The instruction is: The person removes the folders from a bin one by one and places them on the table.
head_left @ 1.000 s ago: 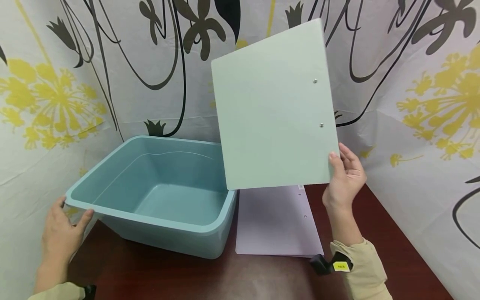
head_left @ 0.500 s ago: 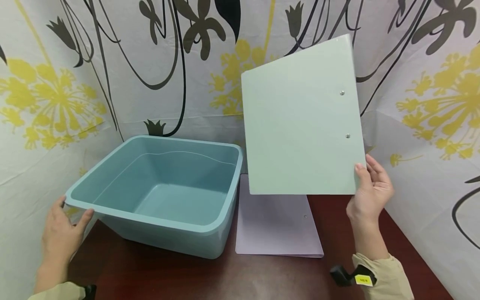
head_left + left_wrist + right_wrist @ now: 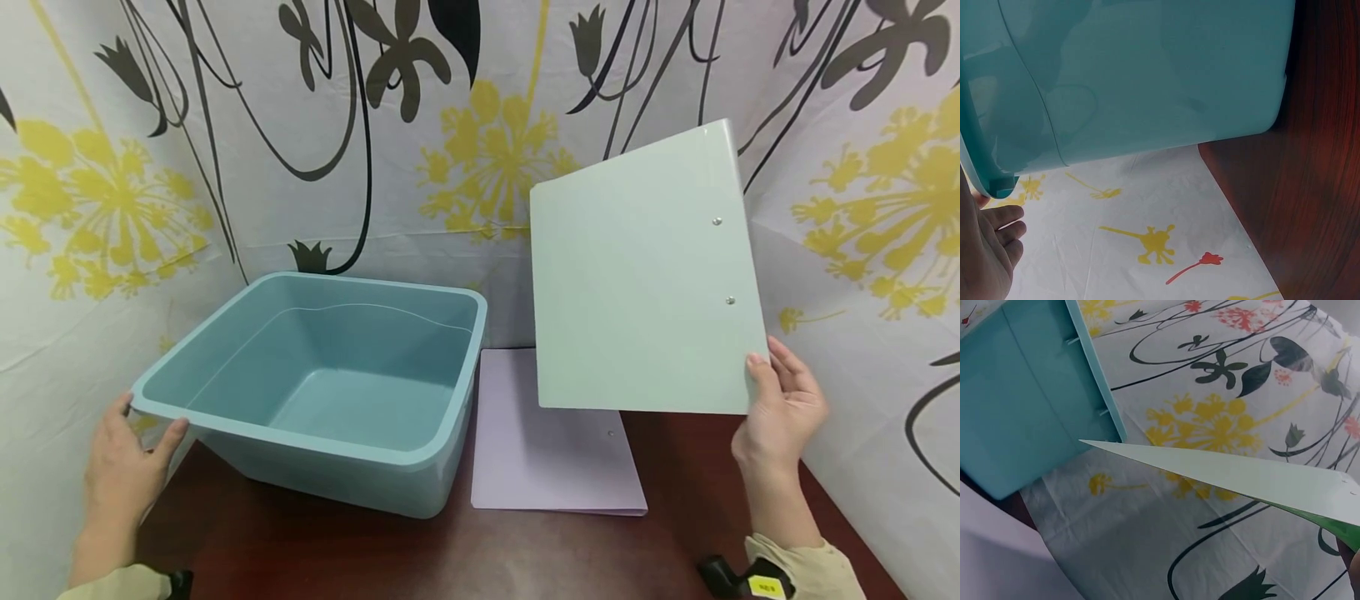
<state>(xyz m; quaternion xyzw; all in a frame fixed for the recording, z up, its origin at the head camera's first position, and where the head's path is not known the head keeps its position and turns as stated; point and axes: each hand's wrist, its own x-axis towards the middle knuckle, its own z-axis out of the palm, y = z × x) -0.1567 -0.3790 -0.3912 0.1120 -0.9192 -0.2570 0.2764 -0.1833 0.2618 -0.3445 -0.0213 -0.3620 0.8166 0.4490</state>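
Note:
In the head view my right hand [image 3: 780,408] pinches the lower right edge of a pale green folder [image 3: 645,283], thumb on the face with two metal rivets. The folder is held up and tilted, apart from the table. The right wrist view shows the green folder [image 3: 1241,475] nearly edge-on, with only a bit of the hand visible. At the left, my left hand [image 3: 123,471] grips the front left corner of a blue plastic basin [image 3: 300,429], its thumb at the rim. Below the green folder, a lilac folder [image 3: 551,467] lies on the table, its upper right part hidden.
The dark reddish-brown table [image 3: 337,550] carries the basin and the lilac folder side by side. Floral-patterned cloth [image 3: 262,217] hangs close behind and at both sides. The basin's inside shows a bare bottom.
My right hand has moved right and down with the green folder, away from above the basin's edge, uncovering the basin's right rim. The left hand and basin have stayed put.

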